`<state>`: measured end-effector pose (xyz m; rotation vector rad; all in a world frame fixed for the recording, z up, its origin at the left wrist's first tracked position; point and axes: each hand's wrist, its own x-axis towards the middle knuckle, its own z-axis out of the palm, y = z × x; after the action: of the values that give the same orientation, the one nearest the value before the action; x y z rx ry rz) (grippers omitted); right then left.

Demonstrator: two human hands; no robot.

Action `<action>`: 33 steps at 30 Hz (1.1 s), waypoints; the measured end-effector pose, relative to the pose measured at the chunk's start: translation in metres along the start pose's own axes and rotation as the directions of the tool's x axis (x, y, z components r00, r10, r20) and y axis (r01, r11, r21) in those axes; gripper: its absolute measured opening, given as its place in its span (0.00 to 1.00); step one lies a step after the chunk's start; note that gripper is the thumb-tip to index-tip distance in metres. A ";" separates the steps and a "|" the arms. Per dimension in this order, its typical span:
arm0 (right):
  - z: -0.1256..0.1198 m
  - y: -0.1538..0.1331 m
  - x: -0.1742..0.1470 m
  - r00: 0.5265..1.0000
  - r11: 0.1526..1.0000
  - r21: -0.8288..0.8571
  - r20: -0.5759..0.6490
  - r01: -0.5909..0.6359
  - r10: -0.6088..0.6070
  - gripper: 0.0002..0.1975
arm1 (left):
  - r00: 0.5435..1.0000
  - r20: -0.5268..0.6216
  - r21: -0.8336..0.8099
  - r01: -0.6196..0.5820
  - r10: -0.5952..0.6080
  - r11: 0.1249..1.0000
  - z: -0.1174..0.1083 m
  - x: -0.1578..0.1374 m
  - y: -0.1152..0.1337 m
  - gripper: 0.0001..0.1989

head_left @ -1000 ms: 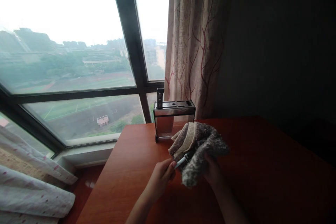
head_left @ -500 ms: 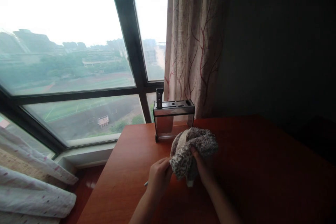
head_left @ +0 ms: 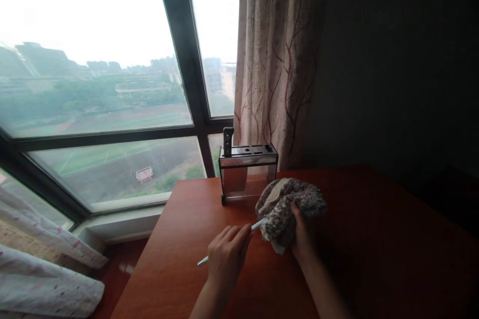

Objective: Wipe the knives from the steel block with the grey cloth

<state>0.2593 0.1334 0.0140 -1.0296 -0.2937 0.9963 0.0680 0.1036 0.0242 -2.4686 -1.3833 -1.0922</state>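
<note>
My left hand (head_left: 229,247) is closed around a slim, silvery metal stick (head_left: 255,226). One end of it juts out behind the fist at the lower left; the other runs to the towel, where its tip is hidden. A bunched grey-and-cream fluffy towel (head_left: 286,209) is gripped by my right hand (head_left: 301,232), thumb on top and the other fingers mostly underneath, out of sight. Both hands are held over the reddish-brown wooden table (head_left: 179,239).
Behind the towel stands a clear-sided knife block (head_left: 248,157) with one dark-handled knife (head_left: 228,141) in its left slot. A large window (head_left: 112,159) lies beyond the table's left edge. Patterned curtains (head_left: 277,60) hang behind the block.
The towel and my right hand have shifted right. My left hand has drawn away from the towel, so more of the metal stick shows between them.
</note>
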 end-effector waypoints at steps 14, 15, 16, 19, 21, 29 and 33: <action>-0.019 -0.015 0.030 0.937 0.929 0.253 0.292 -0.270 0.193 0.18 | 0.977 0.054 -0.252 0.213 -0.206 0.944 -0.004 0.002 -0.008 0.08; -0.019 -0.018 0.030 0.930 0.912 0.282 0.302 -0.298 0.210 0.18 | 0.964 0.059 -0.313 0.265 -0.260 0.912 -0.004 0.002 -0.008 0.09; -0.020 -0.021 0.029 0.930 0.898 0.311 0.297 -0.310 0.218 0.17 | 0.946 0.069 -0.377 0.317 -0.315 0.870 -0.005 0.003 -0.008 0.10; -0.020 -0.023 0.022 0.933 0.880 0.352 0.280 -0.319 0.226 0.15 | 0.879 0.125 -0.544 0.449 -0.460 0.709 -0.008 0.006 -0.008 0.14; -0.018 -0.018 0.015 0.921 0.878 0.335 0.304 -0.343 0.244 0.16 | 0.838 0.179 -0.629 0.500 -0.515 0.595 -0.008 0.007 -0.008 0.16; -0.010 0.013 -0.021 0.810 0.910 0.020 0.464 -0.414 0.359 0.18 | 0.841 0.284 -0.828 0.457 -0.460 0.324 -0.003 0.007 0.000 0.18; -0.008 0.023 -0.038 0.715 0.940 -0.134 0.618 -0.314 0.327 0.20 | 0.885 0.189 -0.774 0.401 -0.426 0.491 -0.003 0.006 0.005 0.16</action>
<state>0.2306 0.1018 -0.0008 -0.7374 -0.7000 1.6649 0.0721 0.1040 0.0314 -2.6289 -1.8372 -2.3086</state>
